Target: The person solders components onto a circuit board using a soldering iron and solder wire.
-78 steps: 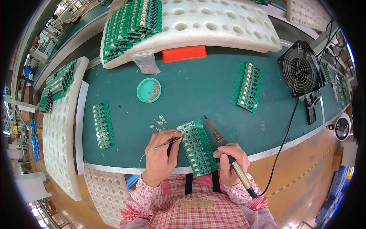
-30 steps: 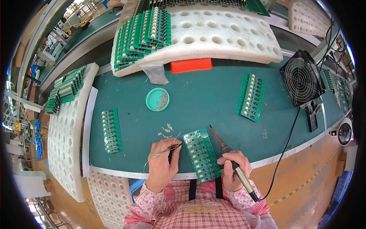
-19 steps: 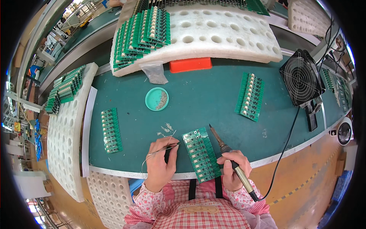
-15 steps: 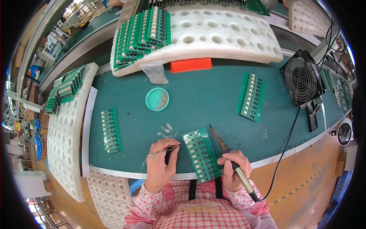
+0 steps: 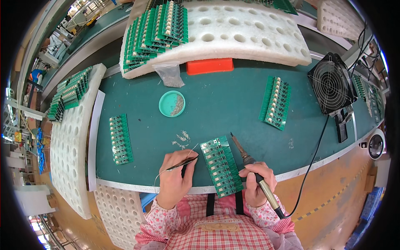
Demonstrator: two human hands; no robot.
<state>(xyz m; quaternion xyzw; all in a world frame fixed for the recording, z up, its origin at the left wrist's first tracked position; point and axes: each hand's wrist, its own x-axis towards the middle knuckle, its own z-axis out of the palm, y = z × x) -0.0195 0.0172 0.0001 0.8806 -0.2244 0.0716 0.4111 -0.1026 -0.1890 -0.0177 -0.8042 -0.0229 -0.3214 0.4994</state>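
Holding one soldering iron (image 5: 267, 192), the right hand (image 5: 259, 177) flanks one circuit board (image 5: 221, 167).

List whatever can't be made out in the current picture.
All in the head view:
Slim dark tool: part is covered by the left hand.
Soldering iron: part of its handle is behind the right hand.
Circuit board between the hands: joints too small to judge.
Bits in the green dish: too small to identify.
Green board at top: cut off by the upper edge.
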